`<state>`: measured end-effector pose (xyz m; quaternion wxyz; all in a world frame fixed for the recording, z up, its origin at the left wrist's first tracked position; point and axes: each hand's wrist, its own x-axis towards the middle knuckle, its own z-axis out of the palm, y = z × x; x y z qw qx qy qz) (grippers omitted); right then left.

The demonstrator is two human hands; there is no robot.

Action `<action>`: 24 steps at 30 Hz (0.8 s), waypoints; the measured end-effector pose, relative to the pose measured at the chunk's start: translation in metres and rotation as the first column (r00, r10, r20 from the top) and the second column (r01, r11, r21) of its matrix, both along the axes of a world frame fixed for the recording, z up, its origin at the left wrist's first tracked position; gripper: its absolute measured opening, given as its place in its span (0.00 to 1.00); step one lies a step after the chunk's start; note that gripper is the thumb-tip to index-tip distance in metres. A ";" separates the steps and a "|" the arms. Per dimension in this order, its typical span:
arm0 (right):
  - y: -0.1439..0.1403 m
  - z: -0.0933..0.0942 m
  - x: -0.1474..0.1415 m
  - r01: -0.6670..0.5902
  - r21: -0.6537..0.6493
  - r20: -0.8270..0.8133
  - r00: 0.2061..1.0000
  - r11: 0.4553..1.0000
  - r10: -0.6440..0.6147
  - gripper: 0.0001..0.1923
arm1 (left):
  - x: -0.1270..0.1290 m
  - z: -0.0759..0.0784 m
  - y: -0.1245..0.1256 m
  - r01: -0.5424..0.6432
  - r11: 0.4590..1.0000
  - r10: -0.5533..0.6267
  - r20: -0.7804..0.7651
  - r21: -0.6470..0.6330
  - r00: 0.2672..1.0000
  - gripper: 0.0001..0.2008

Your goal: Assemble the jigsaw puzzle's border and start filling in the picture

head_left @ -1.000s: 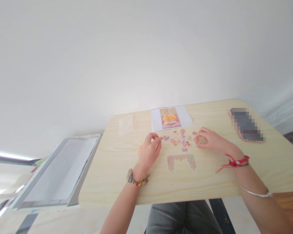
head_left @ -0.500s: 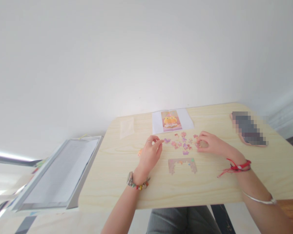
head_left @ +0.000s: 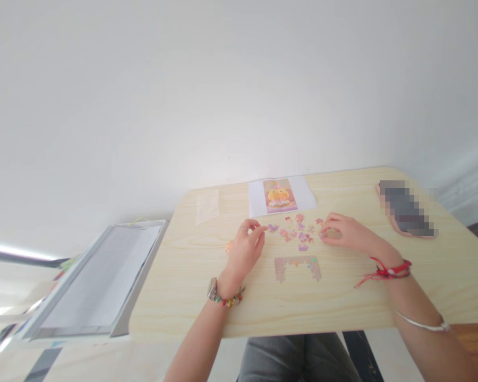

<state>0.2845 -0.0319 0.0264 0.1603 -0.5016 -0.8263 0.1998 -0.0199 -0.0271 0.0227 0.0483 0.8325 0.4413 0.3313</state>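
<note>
Several small pink and purple loose puzzle pieces (head_left: 298,233) lie scattered on the pale wooden table (head_left: 302,302). Just nearer to me sits a partly assembled puzzle section (head_left: 297,267) shaped like an arch. My left hand (head_left: 245,250) pinches thumb and forefinger on the edge of a purple puzzle piece (head_left: 272,228) at the left end of the scatter. Curled over the right end of the scatter, my right hand (head_left: 344,233) has its fingertips down among the pieces. Whether it grips one is hidden.
A reference picture sheet (head_left: 281,195) lies beyond the pieces, and a clear plastic bag (head_left: 207,206) sits at the far left. A phone in a pink case (head_left: 406,215) rests at the far right. A grey tray with paper (head_left: 99,281) stands left of the table.
My right hand's fingers have curled down over the pieces, and a tan piece seen under it earlier no longer shows. The left hand has barely moved.
</note>
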 end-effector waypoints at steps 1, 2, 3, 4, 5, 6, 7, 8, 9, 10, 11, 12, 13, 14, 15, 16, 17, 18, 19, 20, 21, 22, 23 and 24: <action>-0.001 0.001 0.000 -0.006 -0.007 0.004 1.000 1.000 0.006 0.04 | 0.000 0.000 0.000 0.000 1.000 0.000 0.002 -0.002 1.000 0.10; -0.002 0.003 -0.001 -0.012 -0.014 0.007 1.000 1.000 0.012 0.04 | 0.000 0.000 0.000 0.000 1.000 0.000 0.003 -0.005 1.000 0.10; -0.003 0.004 -0.002 -0.018 -0.020 0.010 1.000 1.000 0.018 0.04 | 0.000 0.000 0.000 0.000 1.000 0.000 0.003 -0.008 1.000 0.10; -0.003 0.004 -0.003 -0.022 -0.022 0.014 1.000 1.000 0.022 0.04 | 0.000 0.000 0.000 0.001 1.000 -0.001 0.003 -0.010 1.000 0.10; -0.004 0.005 -0.004 -0.023 -0.017 0.019 1.000 1.000 0.023 0.04 | 0.000 0.000 0.000 0.001 1.000 -0.001 0.002 -0.011 1.000 0.10; -0.004 0.004 -0.005 -0.021 -0.009 0.024 0.999 1.000 0.021 0.04 | 0.000 0.000 0.000 0.002 1.000 -0.002 0.001 -0.011 1.000 0.10; -0.005 0.004 -0.006 -0.017 0.001 0.029 0.999 1.000 0.017 0.04 | 0.000 0.000 0.000 0.003 1.000 -0.003 0.001 -0.010 1.000 0.10; -0.005 0.003 -0.006 -0.013 0.010 0.032 0.999 1.000 0.013 0.04 | 0.000 0.000 0.000 0.005 1.000 -0.005 0.001 -0.009 1.000 0.10; -0.004 0.002 -0.006 -0.013 0.018 0.033 0.999 1.000 0.012 0.04 | 0.000 0.000 0.001 0.005 1.000 -0.005 0.002 -0.007 1.000 0.10; -0.004 0.001 -0.006 -0.016 0.024 0.031 0.999 1.000 0.015 0.04 | 0.000 0.000 0.001 0.008 1.000 -0.008 0.003 -0.005 1.000 0.10; -0.004 0.000 -0.005 -0.023 0.027 0.027 0.999 0.999 0.022 0.04 | 0.000 0.000 0.001 0.009 1.000 -0.009 0.004 -0.003 1.000 0.10; -0.003 -0.001 -0.005 -0.029 0.031 0.022 0.999 0.999 0.029 0.03 | 0.000 -0.001 0.001 0.010 1.000 -0.010 0.004 -0.001 1.000 0.10; -0.002 -0.001 -0.004 -0.032 0.036 0.017 0.999 0.999 0.031 0.03 | 0.000 -0.001 0.001 0.011 1.000 -0.011 0.005 0.001 1.000 0.10; -0.001 -0.002 -0.003 -0.027 0.043 0.012 1.000 0.999 0.027 0.03 | -0.001 -0.001 0.001 0.012 1.000 -0.012 0.005 0.003 1.000 0.10; -0.001 -0.002 -0.001 -0.016 0.053 0.010 1.000 0.998 0.015 0.03 | -0.001 -0.002 0.001 0.013 1.000 -0.013 0.005 0.005 1.000 0.10; 0.000 -0.002 0.001 0.002 0.064 0.010 1.000 0.998 -0.002 0.03 | -0.001 -0.002 0.001 0.014 1.000 -0.014 0.005 0.005 1.000 0.10; 0.001 -0.002 0.002 0.023 0.076 0.012 1.000 0.997 -0.024 0.03 | -0.001 -0.002 0.001 0.014 1.000 -0.014 0.004 0.005 1.000 0.10; 0.001 -0.002 0.004 0.045 0.086 0.017 0.999 0.995 -0.047 0.02 | -0.001 -0.002 0.002 0.015 1.000 -0.015 0.004 0.005 1.000 0.10; 0.001 -0.003 0.006 0.066 0.095 0.023 0.997 0.993 -0.069 0.02 | -0.001 -0.003 0.002 0.014 1.000 -0.014 0.004 0.005 1.000 0.10; 0.002 -0.004 0.008 0.086 0.102 0.031 0.996 0.991 -0.089 0.02 | -0.001 -0.003 0.001 0.011 1.000 -0.011 0.004 0.005 1.000 0.10; 0.002 -0.005 0.010 0.101 0.106 0.040 0.994 0.989 -0.106 0.02 | -0.001 -0.003 0.001 0.009 1.000 -0.009 0.004 0.004 1.000 0.10; 0.002 -0.006 0.012 0.113 0.108 0.048 0.992 0.988 -0.119 0.02 | -0.002 -0.002 0.001 0.007 1.000 -0.007 0.003 0.004 1.000 0.10; 0.002 -0.007 0.014 0.120 0.109 0.055 0.990 0.987 -0.126 0.03 | -0.002 -0.002 0.001 0.007 1.000 -0.007 0.002 0.002 1.000 0.10; 0.003 -0.008 0.015 0.124 0.110 0.060 0.990 0.986 -0.131 0.03 | -0.002 -0.002 0.001 0.007 1.000 -0.007 0.002 0.001 1.000 0.10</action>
